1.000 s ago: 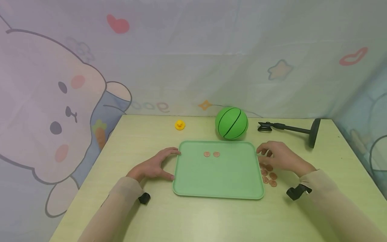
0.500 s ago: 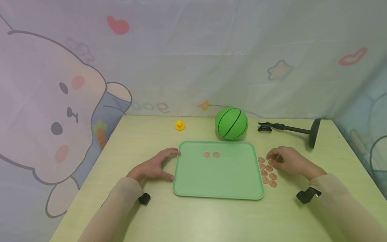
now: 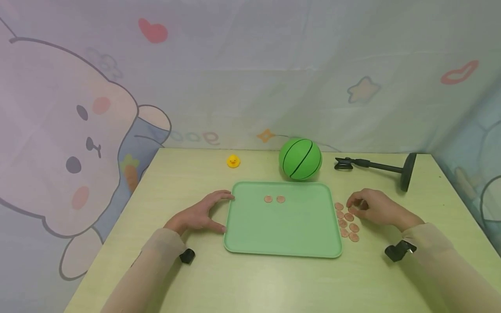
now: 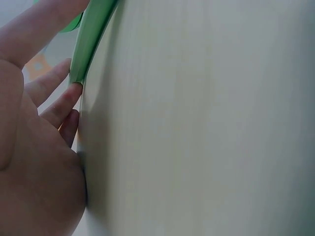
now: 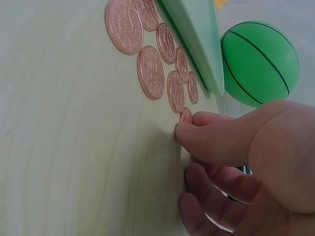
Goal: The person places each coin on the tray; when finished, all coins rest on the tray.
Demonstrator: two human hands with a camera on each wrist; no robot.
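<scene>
A light green tray lies on the table with two copper coins near its far edge. My left hand rests against the tray's left rim, thumb and fingers spread and fairly straight. In the left wrist view its fingertips touch the tray's edge. Right of the tray, several copper coins lie flat in a loose cluster. My right hand is at the far end of that cluster. In the right wrist view, its thumb and index finger pinch the edges of one coin, partly hidden, at the tabletop.
Behind the tray sit a green ball with black lines and a small yellow rubber duck. A black stand lies on its side at the back right. A patterned cloth hangs behind the table.
My right hand has moved right, away from the tray's right edge, and now stays at a coin. Coins it covered earlier show again. The left hand and tray have not moved.
</scene>
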